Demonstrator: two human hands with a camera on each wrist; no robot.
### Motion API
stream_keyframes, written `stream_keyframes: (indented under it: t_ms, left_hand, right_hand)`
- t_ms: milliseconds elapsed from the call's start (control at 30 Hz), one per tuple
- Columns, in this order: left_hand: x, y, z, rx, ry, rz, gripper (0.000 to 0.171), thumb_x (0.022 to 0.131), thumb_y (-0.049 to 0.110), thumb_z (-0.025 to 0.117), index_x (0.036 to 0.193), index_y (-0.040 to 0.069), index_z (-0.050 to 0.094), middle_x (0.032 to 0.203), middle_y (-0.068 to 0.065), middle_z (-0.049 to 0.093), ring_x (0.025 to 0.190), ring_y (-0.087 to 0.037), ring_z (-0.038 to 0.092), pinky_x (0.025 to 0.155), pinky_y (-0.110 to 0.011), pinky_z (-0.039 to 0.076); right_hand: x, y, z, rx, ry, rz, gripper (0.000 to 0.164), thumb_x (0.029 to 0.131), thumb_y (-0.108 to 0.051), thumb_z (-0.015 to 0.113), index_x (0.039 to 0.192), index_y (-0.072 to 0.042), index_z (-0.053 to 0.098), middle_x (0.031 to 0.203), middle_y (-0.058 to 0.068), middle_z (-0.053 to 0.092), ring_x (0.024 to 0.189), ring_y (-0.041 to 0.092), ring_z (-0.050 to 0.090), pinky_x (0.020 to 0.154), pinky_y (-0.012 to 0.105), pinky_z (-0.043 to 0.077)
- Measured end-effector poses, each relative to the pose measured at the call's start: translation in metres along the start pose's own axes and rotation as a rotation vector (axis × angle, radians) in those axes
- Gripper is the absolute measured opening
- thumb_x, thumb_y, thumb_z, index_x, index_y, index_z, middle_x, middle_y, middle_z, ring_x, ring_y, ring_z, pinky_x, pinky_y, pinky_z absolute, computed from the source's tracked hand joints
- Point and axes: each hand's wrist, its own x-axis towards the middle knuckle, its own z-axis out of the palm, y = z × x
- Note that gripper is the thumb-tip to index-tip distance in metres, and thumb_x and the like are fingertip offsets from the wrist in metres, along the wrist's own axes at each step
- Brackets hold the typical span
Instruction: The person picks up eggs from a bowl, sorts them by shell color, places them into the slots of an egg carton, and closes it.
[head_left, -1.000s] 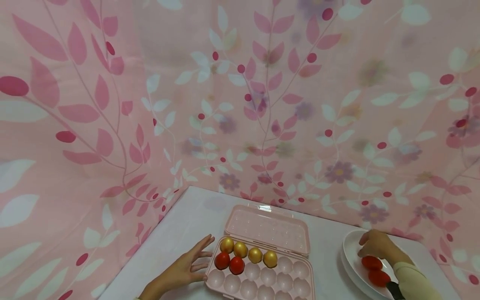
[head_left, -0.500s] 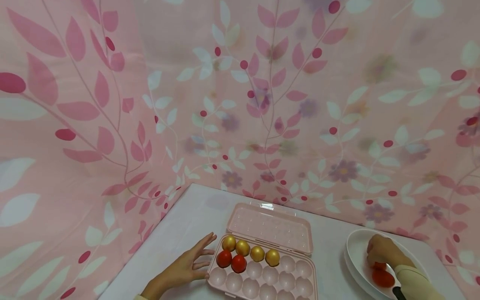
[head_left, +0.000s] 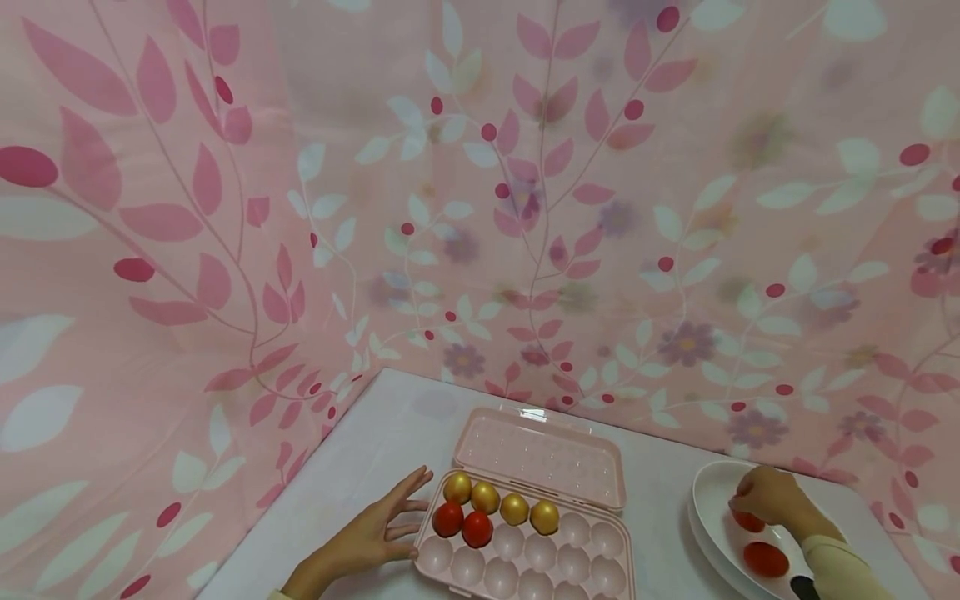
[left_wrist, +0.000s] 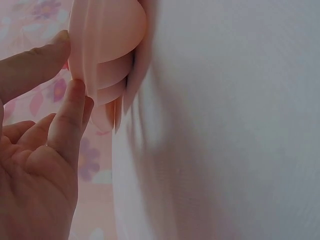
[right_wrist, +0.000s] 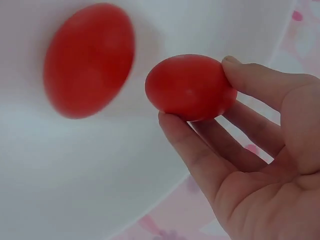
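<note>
My right hand pinches a red egg between thumb and fingers over the white bowl. A second red egg lies in that bowl, beside the held one in the right wrist view. At the left end of the pink egg box, my left hand is spread, its fingertips touching the rim in the left wrist view. Several gold eggs fill part of the box's back row. Two red eggs sit in cups in front of them, at the left.
The box's lid is folded back flat behind it, on the white table. Behind and to the left hangs a pink floral cloth. The bowl stands to the right of the box, near the cloth.
My right hand has reached down to a red egg in the bowl, taken hold of it and shifted slightly. The left hand stays at the box. The head view has shifted a little.
</note>
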Motion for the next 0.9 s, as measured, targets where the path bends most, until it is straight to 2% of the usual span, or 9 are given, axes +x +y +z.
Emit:
stream_keyframes:
  t_ms: [167,300,400,633,900]
  left_hand:
    - [-0.001,0.001,0.0,-0.003,0.004,0.002,0.105,0.081,0.001,0.076,0.156,0.035,0.011,0.161,-0.011,0.016,0.134,-0.041,0.039,0.101,-0.033,0.046]
    - [0.0,0.002,0.0,0.001,0.007,-0.003,0.105,0.081,0.001,0.076,0.156,0.035,0.011,0.161,-0.01,0.017,0.134,-0.04,0.039,0.1,-0.033,0.047]
    - [0.0,0.002,-0.001,0.0,0.01,-0.01,0.106,0.081,0.001,0.076,0.156,0.036,0.011,0.161,-0.009,0.017,0.135,-0.039,0.039,0.1,-0.033,0.047]
    - [-0.001,0.002,0.0,-0.01,0.003,-0.006,0.107,0.08,-0.001,0.076,0.156,0.035,0.011,0.161,-0.012,0.015,0.134,-0.039,0.039,0.101,-0.032,0.046]
    - [-0.001,0.002,0.0,0.0,0.003,0.005,0.107,0.08,-0.001,0.076,0.157,0.033,0.01,0.161,-0.013,0.015,0.134,-0.038,0.04,0.101,-0.032,0.046]
  right_hand:
    - [-0.006,-0.018,-0.019,0.047,0.035,-0.032,0.026,0.082,-0.022,0.077,0.091,0.003,0.072,0.077,0.005,0.068,0.069,0.02,0.059,0.063,0.036,0.056]
    - [-0.015,-0.041,-0.032,0.045,0.115,-0.079,0.031,0.084,-0.028,0.075,0.097,0.0,0.074,0.082,0.005,0.07,0.076,0.023,0.061,0.07,0.044,0.057]
    - [-0.021,-0.06,-0.033,0.066,0.197,-0.131,0.032,0.085,-0.032,0.075,0.099,-0.002,0.075,0.087,0.006,0.071,0.082,0.029,0.065,0.07,0.046,0.057]
    - [-0.025,-0.103,-0.007,0.21,0.342,-0.244,0.045,0.084,-0.038,0.076,0.112,-0.002,0.072,0.092,0.005,0.074,0.084,0.024,0.071,0.067,0.034,0.06]
    - [-0.032,-0.144,0.028,0.401,0.414,-0.409,0.035,0.08,-0.025,0.081,0.11,-0.008,0.074,0.097,0.004,0.073,0.081,0.012,0.072,0.066,0.022,0.059]
